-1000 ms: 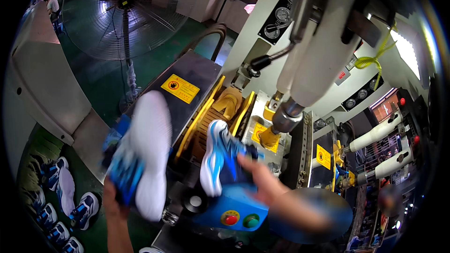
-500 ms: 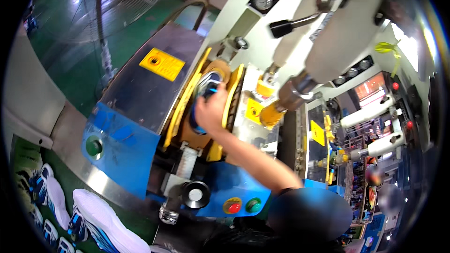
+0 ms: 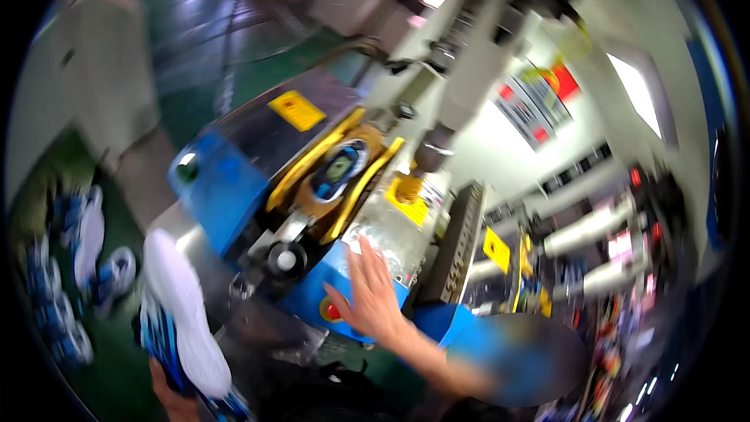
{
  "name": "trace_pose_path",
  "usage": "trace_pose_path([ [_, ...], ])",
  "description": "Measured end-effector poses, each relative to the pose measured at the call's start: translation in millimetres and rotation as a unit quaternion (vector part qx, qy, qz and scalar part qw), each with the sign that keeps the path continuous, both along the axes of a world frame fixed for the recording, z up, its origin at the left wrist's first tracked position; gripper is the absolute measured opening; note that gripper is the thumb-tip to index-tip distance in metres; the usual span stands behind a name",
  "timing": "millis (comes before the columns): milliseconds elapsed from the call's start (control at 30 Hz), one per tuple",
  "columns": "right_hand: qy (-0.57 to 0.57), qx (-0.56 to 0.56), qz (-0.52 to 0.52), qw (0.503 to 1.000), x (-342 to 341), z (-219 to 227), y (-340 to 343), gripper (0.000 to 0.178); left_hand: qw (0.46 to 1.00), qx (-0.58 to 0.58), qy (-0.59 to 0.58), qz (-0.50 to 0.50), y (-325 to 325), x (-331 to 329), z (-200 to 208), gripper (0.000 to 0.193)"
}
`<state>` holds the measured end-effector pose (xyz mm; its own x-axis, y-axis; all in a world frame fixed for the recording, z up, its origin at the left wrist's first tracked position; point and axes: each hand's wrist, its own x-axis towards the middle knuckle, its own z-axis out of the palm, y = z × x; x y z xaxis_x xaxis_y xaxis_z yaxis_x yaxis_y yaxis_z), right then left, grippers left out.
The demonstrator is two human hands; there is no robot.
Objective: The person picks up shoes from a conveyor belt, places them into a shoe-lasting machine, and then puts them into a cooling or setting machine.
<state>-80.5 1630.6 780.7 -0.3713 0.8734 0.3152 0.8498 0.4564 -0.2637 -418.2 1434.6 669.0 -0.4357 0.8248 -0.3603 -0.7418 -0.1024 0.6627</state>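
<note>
My right hand (image 3: pixel 369 295) is open, fingers spread, over the blue front panel of a press machine, close to a red button (image 3: pixel 333 311). Between the machine's two yellow side pads (image 3: pixel 364 191) sits a blue and black sneaker (image 3: pixel 341 171), its opening facing up, with no hand on it. At the lower left my left hand (image 3: pixel 173 400) grips another sneaker (image 3: pixel 187 320), blue with a white sole turned toward me. Most of that hand's fingers are hidden behind the shoe.
Several more sneakers (image 3: pixel 87 234) lie at the left. A green button (image 3: pixel 187 168) is on the machine's left blue panel (image 3: pixel 223 199). A press arm (image 3: pixel 461 86) hangs above the right side. More machines stand at the right.
My right hand has left the sneaker in the machine and come down toward the red button, opening. My left hand has come into view on the other sneaker. The whole view has shifted.
</note>
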Motion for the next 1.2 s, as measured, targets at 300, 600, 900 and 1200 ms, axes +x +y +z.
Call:
trace_pose_path([
  [300, 0.251, -0.133, 0.035, 0.958, 19.0, -15.7, -132.4, 0.083, 0.984, 0.121, 0.095, -0.09, -41.9, 86.6, 92.0, 0.062],
  [600, 0.606, -0.708, 0.012, 0.363, 20.2, -45.9, -262.6, 0.061, 0.93, 0.092, 0.259, -0.244, -140.4, 172.5, 186.0, 0.082],
  [900, 0.396, -0.568, -0.01, 0.722, -109.7, -60.9, -295.0, 0.069, 0.987, 0.031, 0.159, 0.021, -164.1, 47.9, 118.2, 0.034],
  [1200, 0.224, -0.389, -0.103, 0.888, -252.6, -176.7, -299.1, 0.067, 0.982, -0.049, 0.178, -0.032, -188.9, -94.4, 86.7, 0.032],
])
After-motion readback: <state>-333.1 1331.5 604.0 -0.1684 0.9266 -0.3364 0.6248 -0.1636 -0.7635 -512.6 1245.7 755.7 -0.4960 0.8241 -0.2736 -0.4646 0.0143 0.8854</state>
